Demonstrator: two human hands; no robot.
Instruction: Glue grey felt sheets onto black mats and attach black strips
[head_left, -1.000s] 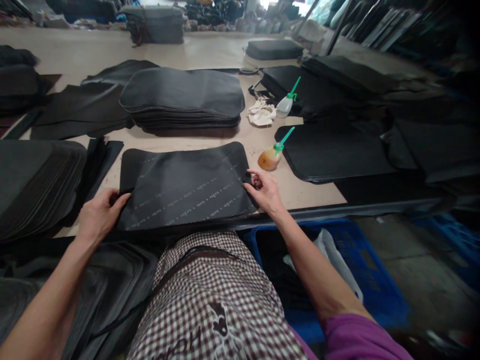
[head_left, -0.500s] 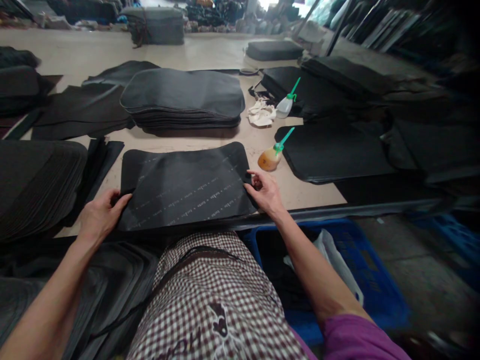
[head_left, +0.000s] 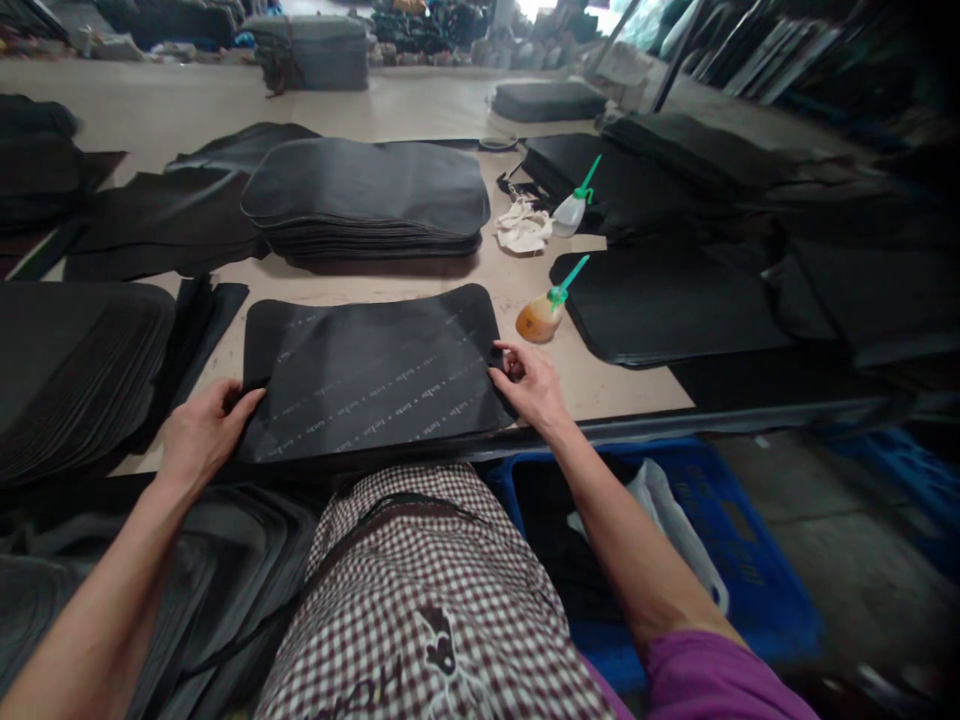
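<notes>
A black fabric panel [head_left: 375,370] with diagonal lines of small pale lettering lies flat at the near edge of the table [head_left: 225,100]. My left hand [head_left: 202,430] grips its left edge, fingers curled around it. My right hand [head_left: 531,385] pinches its right edge, thumb and fingers closed on the fabric. An amber squeeze bottle [head_left: 541,315] with a green nozzle lies just beyond my right hand.
A thick stack of black panels [head_left: 367,195] sits behind the flat one, another stack [head_left: 67,360] at the left. A clear green-tipped bottle [head_left: 571,208] and a crumpled white cloth [head_left: 523,226] lie further back. Black sheets [head_left: 667,300] cover the right side. A blue crate [head_left: 705,540] stands below.
</notes>
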